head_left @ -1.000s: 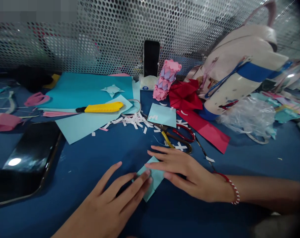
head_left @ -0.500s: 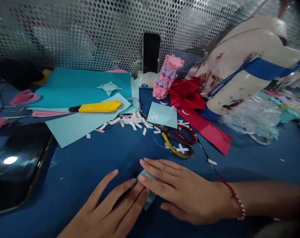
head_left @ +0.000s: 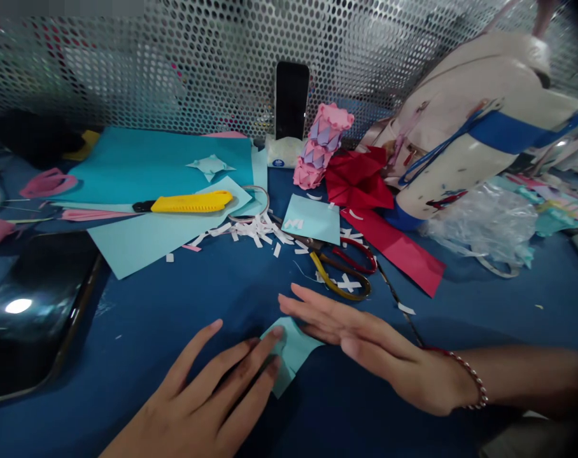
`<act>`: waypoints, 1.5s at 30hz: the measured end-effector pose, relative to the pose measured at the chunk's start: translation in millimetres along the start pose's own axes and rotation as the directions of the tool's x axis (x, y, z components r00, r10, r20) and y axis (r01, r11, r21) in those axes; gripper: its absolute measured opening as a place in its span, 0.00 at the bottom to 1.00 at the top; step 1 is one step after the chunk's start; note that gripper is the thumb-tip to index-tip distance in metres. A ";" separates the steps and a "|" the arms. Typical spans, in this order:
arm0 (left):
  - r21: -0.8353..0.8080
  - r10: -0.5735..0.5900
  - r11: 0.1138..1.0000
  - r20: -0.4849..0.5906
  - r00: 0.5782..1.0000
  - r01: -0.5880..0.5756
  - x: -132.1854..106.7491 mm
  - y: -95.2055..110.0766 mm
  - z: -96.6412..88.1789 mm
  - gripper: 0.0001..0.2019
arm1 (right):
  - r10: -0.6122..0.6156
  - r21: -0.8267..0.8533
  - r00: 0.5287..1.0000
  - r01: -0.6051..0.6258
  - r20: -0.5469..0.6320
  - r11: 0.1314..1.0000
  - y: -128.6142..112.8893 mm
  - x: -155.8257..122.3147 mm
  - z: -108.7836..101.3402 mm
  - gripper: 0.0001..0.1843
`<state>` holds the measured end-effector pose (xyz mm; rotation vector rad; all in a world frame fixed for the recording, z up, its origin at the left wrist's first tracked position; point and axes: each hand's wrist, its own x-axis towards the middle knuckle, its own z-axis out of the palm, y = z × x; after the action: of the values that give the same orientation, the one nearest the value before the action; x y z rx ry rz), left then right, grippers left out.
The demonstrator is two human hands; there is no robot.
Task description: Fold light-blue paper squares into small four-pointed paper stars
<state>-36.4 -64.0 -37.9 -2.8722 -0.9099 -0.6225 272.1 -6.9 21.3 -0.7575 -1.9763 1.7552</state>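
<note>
A small light-blue piece of folded paper (head_left: 293, 350) lies on the blue tabletop between my hands. My left hand (head_left: 217, 394) rests with fingers spread, its fingertips pressing on the paper's left side. To the right, my right hand (head_left: 379, 343) is turned on edge with its fingers stretched out, the lower ones at the paper's right corner. A red and white bracelet (head_left: 470, 375) circles the right wrist. Just beyond the right hand are scissors (head_left: 339, 273) with red and yellow handles, partly under a light-blue paper square (head_left: 312, 218).
A yellow cutter (head_left: 188, 202) lies on blue sheets, near a folded paper star (head_left: 211, 166). White paper scraps (head_left: 255, 230) are scattered mid-table. A large phone (head_left: 35, 305) lies at left; another phone (head_left: 291, 98) stands at the back. A bottle (head_left: 475, 159) leans at right by red paper (head_left: 398, 251).
My right hand has lifted off the paper, tilted onto its edge and moved slightly right, uncovering more of the paper. The left hand's fingers have stayed on it, shifting only slightly.
</note>
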 end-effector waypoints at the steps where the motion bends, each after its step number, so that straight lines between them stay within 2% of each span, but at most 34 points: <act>1: 0.007 0.010 1.000 -0.005 1.000 -0.010 0.6 -0.3 -0.7 0.31 | 0.022 0.001 0.999 -0.022 -0.046 1.000 1.5 -0.8 0.5 0.32; 3: 0.005 0.015 1.000 0.019 1.000 -0.015 2.9 -0.3 -3.3 0.31 | 0.033 -0.042 0.992 -0.038 -0.121 0.998 3.7 -3.2 1.0 0.30; 5: -0.024 -0.008 1.000 0.055 0.998 0.009 5.7 0.6 -7.0 0.28 | -0.035 -0.101 0.989 0.020 -0.142 0.995 4.5 -6.7 1.3 0.29; 9: -0.044 -0.051 0.998 0.068 0.996 0.054 9.5 3.8 -12.5 0.30 | -0.180 -0.128 0.982 0.172 -0.051 0.977 5.1 -10.8 2.6 0.35; 13: -0.043 -0.057 0.997 0.094 0.994 0.061 9.2 5.3 -13.6 0.35 | -0.164 -0.083 0.986 0.163 -0.005 0.983 7.6 -6.7 3.2 0.33; 18: -0.036 -0.060 0.997 0.119 0.991 0.064 8.9 5.6 -14.8 0.37 | -0.175 -0.227 0.985 0.170 -0.001 0.959 12.5 2.1 2.7 0.33; 22: -0.020 -0.060 0.998 0.075 0.995 0.062 7.3 4.3 -11.8 0.33 | -0.168 -0.278 0.982 0.138 -0.086 0.951 17.8 9.6 1.6 0.31; 25: -0.010 -0.047 0.999 -0.009 0.999 0.047 3.6 2.6 -6.5 0.32 | -0.174 -0.365 0.982 0.136 -0.075 0.921 20.3 14.5 -1.4 0.31; 28: 0.002 -0.031 1.000 -0.042 0.999 0.031 0.0 1.9 -3.3 0.32 | -0.204 -0.463 0.979 0.178 -0.007 0.868 20.2 17.0 -4.0 0.31; 32: 0.014 -0.019 1.000 -0.024 1.000 0.020 -1.2 3.0 -4.0 0.30 | -0.160 -0.593 0.984 0.174 0.077 0.787 19.1 16.9 -5.2 0.31; 36: 0.021 -0.037 0.999 -0.021 0.999 0.038 -0.8 5.5 -4.4 0.29 | -0.159 -0.719 0.966 0.259 0.205 0.645 19.4 17.7 -6.1 0.29; 39: 0.029 -0.036 0.999 -0.018 0.999 0.036 -1.3 7.3 -4.7 0.27 | -0.111 -0.802 0.948 0.312 0.299 0.509 19.9 19.4 -5.0 0.27; 42: 0.039 -0.035 0.999 -0.016 0.999 0.035 -2.8 8.2 -5.5 0.27 | -0.076 -0.853 0.938 0.339 0.337 0.397 21.4 20.3 -2.1 0.29; 45: 0.043 -0.035 0.998 -0.020 0.999 0.036 -5.6 9.0 -5.2 0.26 | -0.088 -0.868 0.929 0.368 0.359 0.333 23.7 19.9 0.3 0.32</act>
<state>-37.3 -75.3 -34.9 -2.8131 -0.9618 -0.6243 259.7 7.0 -3.5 -0.4674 -3.0722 0.3642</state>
